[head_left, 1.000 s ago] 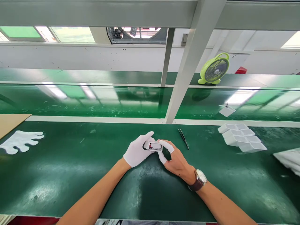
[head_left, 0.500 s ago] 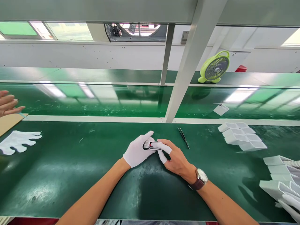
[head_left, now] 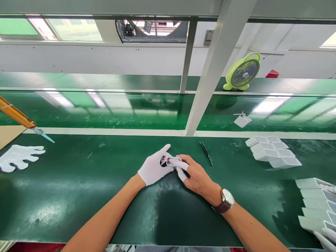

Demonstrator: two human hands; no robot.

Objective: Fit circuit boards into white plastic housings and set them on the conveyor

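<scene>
My left hand [head_left: 155, 166], in a white glove, grips a small white housing [head_left: 173, 161] over the green bench [head_left: 110, 206]. Red and dark parts show inside the housing. My right hand [head_left: 195, 174], with white covers on its thumb and a finger and a watch on the wrist, pinches the same housing from the right. Fine details between the fingers are too small to tell. Black tweezers [head_left: 206, 153] lie on the bench just beyond my right hand.
White trays [head_left: 274, 152] sit at the right; a gloved hand touches more white housings [head_left: 316, 199] at the lower right. A white glove [head_left: 21, 157] and an amber syringe [head_left: 19, 114] are at the left. A white piece [head_left: 243, 120] lies beyond the rail, below a green fan [head_left: 243, 72].
At the left, another person's bare hand has gone from view and an amber syringe has come in. The gloved hand at the lower right has shifted. My hands keep their hold, almost still.
</scene>
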